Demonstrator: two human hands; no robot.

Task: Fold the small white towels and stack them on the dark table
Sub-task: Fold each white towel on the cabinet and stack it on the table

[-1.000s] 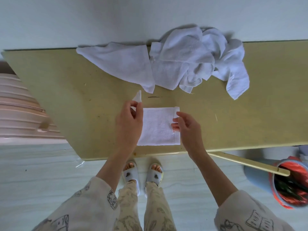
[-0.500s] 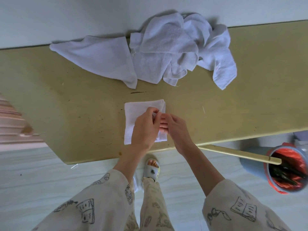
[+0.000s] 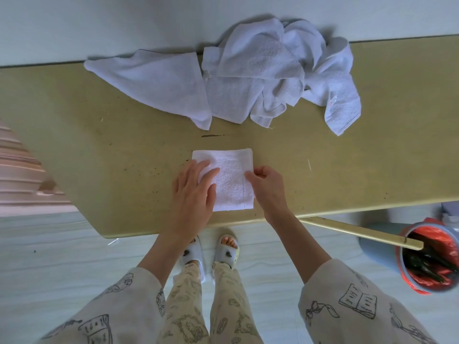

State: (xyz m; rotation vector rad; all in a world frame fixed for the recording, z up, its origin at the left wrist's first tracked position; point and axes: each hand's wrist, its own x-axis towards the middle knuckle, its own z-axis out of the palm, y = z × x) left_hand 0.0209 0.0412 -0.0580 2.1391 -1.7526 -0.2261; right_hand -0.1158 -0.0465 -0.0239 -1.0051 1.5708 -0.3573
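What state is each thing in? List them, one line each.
Folded towel: folded into a rectangle, flat on the table.
Towel pile: unfolded, crumpled at the far edge.
Left hand: fingers straight, resting on the folded towel's left part.
Right hand: pinching its right edge.
Bin: open, red liner inside.

- cream sleeves (image 3: 372, 306) end below the elbow, printed with dark line drawings: an open book, a ribboned bow, a jar
- matching cream trousers (image 3: 206, 311), denser olive-grey print
- pale open-toed slippers (image 3: 227, 252), each with a small dark motif on top
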